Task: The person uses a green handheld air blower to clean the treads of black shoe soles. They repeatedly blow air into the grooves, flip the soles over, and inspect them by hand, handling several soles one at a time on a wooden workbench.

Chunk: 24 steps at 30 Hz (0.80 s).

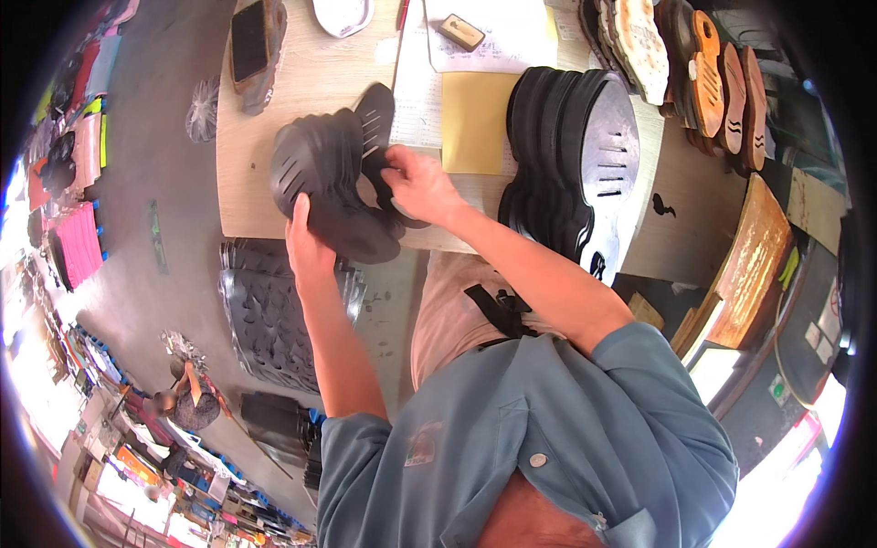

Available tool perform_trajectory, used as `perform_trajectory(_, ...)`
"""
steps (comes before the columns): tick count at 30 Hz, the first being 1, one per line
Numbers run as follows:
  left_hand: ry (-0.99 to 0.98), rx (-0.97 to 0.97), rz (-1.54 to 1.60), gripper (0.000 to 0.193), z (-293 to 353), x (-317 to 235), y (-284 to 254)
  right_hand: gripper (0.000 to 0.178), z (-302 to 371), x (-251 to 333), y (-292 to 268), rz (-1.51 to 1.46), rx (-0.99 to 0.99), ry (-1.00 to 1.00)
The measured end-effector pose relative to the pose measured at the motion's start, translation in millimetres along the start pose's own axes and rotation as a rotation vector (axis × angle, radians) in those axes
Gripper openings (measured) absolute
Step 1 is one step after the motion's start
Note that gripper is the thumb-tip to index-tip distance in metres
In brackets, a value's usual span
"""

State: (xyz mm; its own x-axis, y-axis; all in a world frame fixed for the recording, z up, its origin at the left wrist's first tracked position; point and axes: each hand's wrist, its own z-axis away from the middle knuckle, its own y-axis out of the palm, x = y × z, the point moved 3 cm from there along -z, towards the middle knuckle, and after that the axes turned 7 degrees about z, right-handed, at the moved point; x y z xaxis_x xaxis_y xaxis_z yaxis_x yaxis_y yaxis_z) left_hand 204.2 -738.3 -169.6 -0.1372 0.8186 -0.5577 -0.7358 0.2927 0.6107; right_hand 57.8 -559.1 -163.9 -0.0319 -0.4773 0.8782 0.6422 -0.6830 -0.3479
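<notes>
My left hand (311, 245) grips a bundle of dark grey shoe insoles (315, 160) with slots cut in them, its thumb lying on the front one. My right hand (422, 185) is closed on a single slotted insole (375, 111), which stands a little apart on the bundle's right side. The right fingertips are partly hidden behind that insole's edge. Beyond my right forearm, a tall stack of black insoles (610, 132) stands on the table, its outermost piece showing a shiny, slotted face.
The pale wooden table (245, 187) holds a phone (250, 41), a white dish (343, 13), papers, a yellow sheet (475, 123) and a small wooden block (462, 32). Orange and brown sole shapes (706, 78) stand far right. Dark moulded sheets (265, 315) are below the table edge.
</notes>
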Motion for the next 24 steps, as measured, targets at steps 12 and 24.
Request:
perform_trajectory(12, -0.038, 0.529, 0.201, 0.065, 67.1, 13.5, 64.9, 0.041, 124.3, 85.0, -139.7, 0.125, -0.302, -0.595)
perform_trajectory(24, -0.411, 0.733, 0.044, 0.090, 99.1, 169.4, 217.2, 0.042, 219.8, 56.1, -249.3, 0.259, -0.460, -0.476)
